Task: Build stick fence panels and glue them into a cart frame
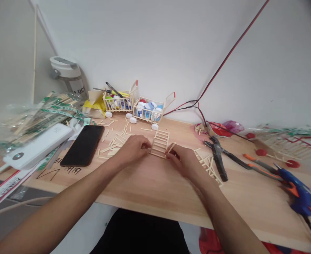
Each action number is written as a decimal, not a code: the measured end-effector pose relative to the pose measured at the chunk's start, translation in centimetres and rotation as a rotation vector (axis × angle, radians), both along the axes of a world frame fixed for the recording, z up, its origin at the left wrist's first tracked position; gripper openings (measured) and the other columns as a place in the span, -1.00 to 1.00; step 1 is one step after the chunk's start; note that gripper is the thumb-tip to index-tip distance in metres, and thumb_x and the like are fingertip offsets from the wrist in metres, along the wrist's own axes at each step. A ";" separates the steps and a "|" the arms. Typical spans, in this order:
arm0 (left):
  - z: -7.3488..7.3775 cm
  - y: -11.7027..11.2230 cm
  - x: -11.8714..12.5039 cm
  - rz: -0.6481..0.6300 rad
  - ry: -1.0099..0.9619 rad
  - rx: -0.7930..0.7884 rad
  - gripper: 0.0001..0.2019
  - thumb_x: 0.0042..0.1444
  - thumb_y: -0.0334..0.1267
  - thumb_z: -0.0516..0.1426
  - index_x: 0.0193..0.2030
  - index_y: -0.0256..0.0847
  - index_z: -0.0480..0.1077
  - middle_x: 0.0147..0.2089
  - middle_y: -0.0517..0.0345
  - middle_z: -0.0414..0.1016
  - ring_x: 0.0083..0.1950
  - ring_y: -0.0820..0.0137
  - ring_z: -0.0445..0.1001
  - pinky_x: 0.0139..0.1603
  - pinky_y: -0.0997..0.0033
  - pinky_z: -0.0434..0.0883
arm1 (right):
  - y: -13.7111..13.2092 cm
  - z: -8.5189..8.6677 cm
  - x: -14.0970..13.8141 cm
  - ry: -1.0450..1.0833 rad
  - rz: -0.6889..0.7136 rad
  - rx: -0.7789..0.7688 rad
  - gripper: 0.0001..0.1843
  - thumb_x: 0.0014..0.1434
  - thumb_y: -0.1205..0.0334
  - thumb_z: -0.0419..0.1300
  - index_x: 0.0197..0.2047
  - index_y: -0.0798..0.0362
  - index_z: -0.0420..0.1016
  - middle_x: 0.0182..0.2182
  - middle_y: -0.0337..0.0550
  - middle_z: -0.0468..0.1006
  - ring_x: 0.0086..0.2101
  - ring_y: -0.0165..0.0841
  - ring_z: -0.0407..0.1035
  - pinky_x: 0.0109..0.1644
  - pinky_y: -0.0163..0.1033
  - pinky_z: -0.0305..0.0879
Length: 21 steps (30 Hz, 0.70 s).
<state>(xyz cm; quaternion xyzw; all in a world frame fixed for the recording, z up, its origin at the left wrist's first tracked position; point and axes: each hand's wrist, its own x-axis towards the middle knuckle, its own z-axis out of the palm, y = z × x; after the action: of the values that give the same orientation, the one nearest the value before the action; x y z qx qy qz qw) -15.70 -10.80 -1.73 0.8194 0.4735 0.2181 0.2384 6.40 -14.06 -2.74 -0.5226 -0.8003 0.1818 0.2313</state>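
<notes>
A small ladder-like frame of wooden sticks (160, 144) stands between my hands at the middle of the table. My left hand (135, 150) has its fingers curled and pinched at the frame's lower left edge. In my right hand (183, 158), a short wooden stick (172, 147) is pinched between thumb and fingers, close to the frame's right side. Loose cut sticks (114, 145) lie left of the frame, and more short sticks (207, 164) lie beyond my right hand, partly hidden by it.
Two stick-built toy carts (148, 110) filled with small items stand by the wall. On the left lie a phone (83, 145), a white power bank (39, 145) and bagged sticks (52, 109). Rightward are black-handled pliers (219, 158), orange-handled pliers (262, 165) and a blue glue gun (299, 190).
</notes>
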 end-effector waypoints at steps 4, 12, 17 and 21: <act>0.0 0.0 0.1 -0.011 0.014 -0.014 -0.92 -0.02 -0.44 0.19 -0.40 -0.28 0.53 -0.38 0.14 0.52 -0.31 0.42 0.41 -0.27 0.47 0.23 | 0.0 0.0 0.0 0.004 -0.006 -0.013 -0.91 0.19 0.32 0.10 -0.31 0.04 0.43 -0.46 -0.24 0.52 -0.44 -0.40 0.34 -0.35 -0.35 0.11; -0.3 0.0 0.0 -0.016 -0.040 -0.005 -0.89 -0.03 -0.47 0.16 -0.40 -0.27 0.52 -0.40 0.18 0.51 -0.33 0.44 0.42 -0.28 0.49 0.26 | 0.0 0.4 0.3 -0.009 -0.007 0.018 -0.89 0.18 0.27 0.14 -0.30 0.04 0.49 -0.43 -0.22 0.54 -0.45 -0.40 0.32 -0.33 -0.32 0.13; -0.4 0.0 0.0 -0.021 -0.029 0.028 -0.89 -0.03 -0.46 0.15 -0.39 -0.25 0.51 -0.39 0.17 0.52 -0.33 0.43 0.42 -0.27 0.48 0.29 | -0.2 0.8 0.4 0.008 0.013 0.063 -0.87 0.20 0.23 0.13 -0.30 0.05 0.49 -0.38 -0.17 0.55 -0.40 -0.38 0.35 -0.30 -0.30 0.17; -0.4 -0.1 0.1 -0.022 -0.005 0.028 -0.89 0.00 -0.45 0.15 -0.40 -0.26 0.52 -0.40 0.16 0.52 -0.33 0.42 0.42 -0.25 0.46 0.29 | -0.2 0.8 0.3 -0.005 0.013 0.091 -0.85 0.21 0.24 0.12 -0.35 0.06 0.48 -0.43 -0.18 0.53 -0.42 -0.39 0.33 -0.31 -0.31 0.15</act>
<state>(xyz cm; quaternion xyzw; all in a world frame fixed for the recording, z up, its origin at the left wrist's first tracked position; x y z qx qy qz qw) -15.64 -10.87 -2.14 0.8273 0.4606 0.2243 0.2305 6.73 -14.23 -1.98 -0.5067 -0.8117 0.1454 0.2514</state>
